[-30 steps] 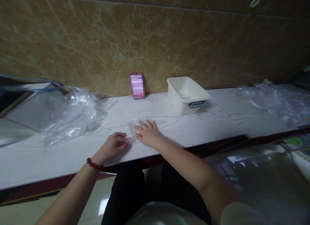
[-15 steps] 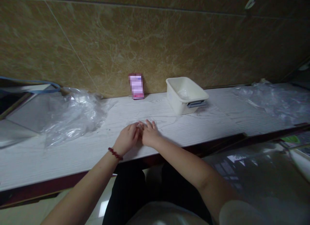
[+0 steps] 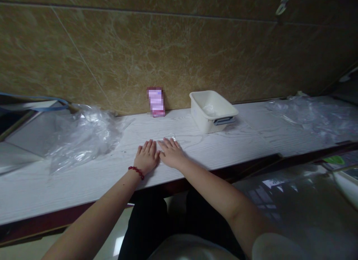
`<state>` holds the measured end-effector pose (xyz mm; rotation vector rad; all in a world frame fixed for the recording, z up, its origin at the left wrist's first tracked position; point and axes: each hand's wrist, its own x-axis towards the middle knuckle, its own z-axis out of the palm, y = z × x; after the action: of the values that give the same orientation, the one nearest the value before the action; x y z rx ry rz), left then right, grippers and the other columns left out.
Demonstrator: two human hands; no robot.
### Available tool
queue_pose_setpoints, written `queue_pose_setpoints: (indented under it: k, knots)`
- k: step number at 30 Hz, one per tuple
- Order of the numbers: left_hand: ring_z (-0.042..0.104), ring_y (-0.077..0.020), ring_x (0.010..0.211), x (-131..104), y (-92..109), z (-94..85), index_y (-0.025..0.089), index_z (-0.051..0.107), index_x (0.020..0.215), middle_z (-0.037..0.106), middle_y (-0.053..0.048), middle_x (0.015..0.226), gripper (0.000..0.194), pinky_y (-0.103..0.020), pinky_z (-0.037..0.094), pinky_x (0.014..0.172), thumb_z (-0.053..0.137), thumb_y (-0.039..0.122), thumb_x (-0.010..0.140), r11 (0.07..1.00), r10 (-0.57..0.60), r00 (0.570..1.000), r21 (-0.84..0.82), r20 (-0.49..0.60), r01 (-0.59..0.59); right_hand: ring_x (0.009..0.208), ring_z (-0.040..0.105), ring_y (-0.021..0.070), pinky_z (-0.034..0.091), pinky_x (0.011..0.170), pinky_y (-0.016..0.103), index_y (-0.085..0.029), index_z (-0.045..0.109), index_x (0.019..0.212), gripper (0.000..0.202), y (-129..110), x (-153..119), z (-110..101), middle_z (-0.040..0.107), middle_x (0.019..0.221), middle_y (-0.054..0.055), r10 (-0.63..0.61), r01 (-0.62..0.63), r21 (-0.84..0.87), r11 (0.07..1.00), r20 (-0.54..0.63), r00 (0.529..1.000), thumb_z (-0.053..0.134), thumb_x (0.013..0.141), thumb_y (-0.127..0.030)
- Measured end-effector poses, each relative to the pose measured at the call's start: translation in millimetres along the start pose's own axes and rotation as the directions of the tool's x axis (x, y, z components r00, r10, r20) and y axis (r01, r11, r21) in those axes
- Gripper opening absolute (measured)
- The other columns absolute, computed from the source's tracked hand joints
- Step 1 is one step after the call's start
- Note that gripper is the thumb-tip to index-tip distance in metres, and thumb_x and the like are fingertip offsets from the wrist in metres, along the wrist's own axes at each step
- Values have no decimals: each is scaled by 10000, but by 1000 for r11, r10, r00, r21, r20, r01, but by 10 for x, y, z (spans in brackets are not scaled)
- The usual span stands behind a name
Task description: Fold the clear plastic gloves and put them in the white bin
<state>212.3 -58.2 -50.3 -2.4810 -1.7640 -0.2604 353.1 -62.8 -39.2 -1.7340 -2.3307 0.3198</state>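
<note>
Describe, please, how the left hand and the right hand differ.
The left hand wears a red beaded bracelet; the right hand wears none. Clear plastic glints just ahead of the right hand; none glints ahead of the left hand. Both hands lie flat, palm down.

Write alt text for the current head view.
Left hand and right hand lie flat over a white wood-grain tabletop, thin clear plastic beside the right. Beyond stand a pink pixelated rectangular phone and a cream rectangular plastic bin.

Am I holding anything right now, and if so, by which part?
Nothing is gripped: your left hand and right hand lie flat, the right over a piece of clear plastic.
</note>
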Motion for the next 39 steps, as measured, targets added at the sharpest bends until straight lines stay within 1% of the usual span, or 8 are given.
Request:
queue_pose_setpoints:
  k: [5, 12, 15, 18, 21, 25, 30, 39]
  knots:
    - [231, -283, 1246, -30, -30, -7, 102, 294, 1299, 288, -158, 1352, 658, -486, 182, 975, 257, 524, 795, 998, -47, 999, 31, 25, 46, 1285, 56, 232, -5, 995, 515, -264, 192, 1335, 540, 180, 64, -48, 129, 1413, 0, 134, -132, -43, 990, 47, 990, 180, 837, -475]
    - [185, -290, 1260, -124, -211, -51, 46, 251, 1304, 264, -182, 1356, 818, -499, 154, 983, 242, 634, 737, 997, -67, 996, 37, 62, 65, 1279, 16, 291, -42, 920, 612, -287, 157, 1338, 563, 456, 77, -121, 88, 1419, 42, 269, -266, -76, 961, 31, 963, 175, 828, -525]
    - [181, -290, 1261, -142, -318, -35, 27, 254, 1296, 256, -205, 1353, 788, -478, 166, 990, 252, 601, 757, 998, -58, 996, 12, 70, 57, 1275, 33, 301, -5, 939, 586, -247, 202, 1331, 573, 549, 65, -150, 123, 1411, 76, 289, -290, -52, 955, -29, 957, 227, 826, -517]
    - [139, -277, 1272, -165, -376, -48, -9, 247, 1286, 227, -230, 1355, 687, -440, 205, 990, 222, 492, 817, 998, -38, 999, -41, -7, 38, 1254, 157, 267, 122, 971, 489, -180, 314, 1285, 511, 623, 4, -221, 264, 1356, 117, 266, -264, 31, 964, -113, 957, 261, 848, -439]
    - [160, -284, 1267, -215, -259, -118, -7, 315, 1251, 265, -234, 1339, 600, -451, 214, 988, 244, 418, 834, 998, 46, 995, -46, -89, -51, 1128, 358, 207, 226, 947, 374, -147, 491, 1118, 385, 657, -144, -313, 475, 1164, 118, 191, -177, 87, 980, -201, 961, 339, 839, -365]
    - [312, -245, 1214, -284, 162, -192, 98, 390, 1227, 404, -146, 1286, 496, -434, 226, 996, 268, 385, 841, 961, 266, 964, -72, -18, -267, 987, 433, 185, 297, 869, 329, -192, 552, 956, 267, 599, -417, -382, 522, 999, 72, 118, -109, 65, 992, -161, 980, 507, 751, -356]
    - [253, -284, 1236, -293, 529, -108, 46, 347, 1253, 349, -186, 1310, 602, -465, 217, 988, 290, 461, 820, 980, 183, 983, -73, 1, -183, 959, 432, 176, 312, 839, 307, -203, 517, 984, 319, 483, -634, -361, 507, 984, 53, 71, -65, 57, 996, -108, 992, 566, 708, -356]
    - [254, -275, 1237, -314, 528, -18, 47, 339, 1262, 327, -187, 1320, 631, -456, 204, 993, 284, 488, 815, 985, 164, 986, -46, -29, -165, 999, 414, 178, 308, 869, 308, -203, 492, 1063, 365, 474, -660, -306, 481, 1037, 56, 19, -3, 101, 995, -162, 987, 566, 712, -268]
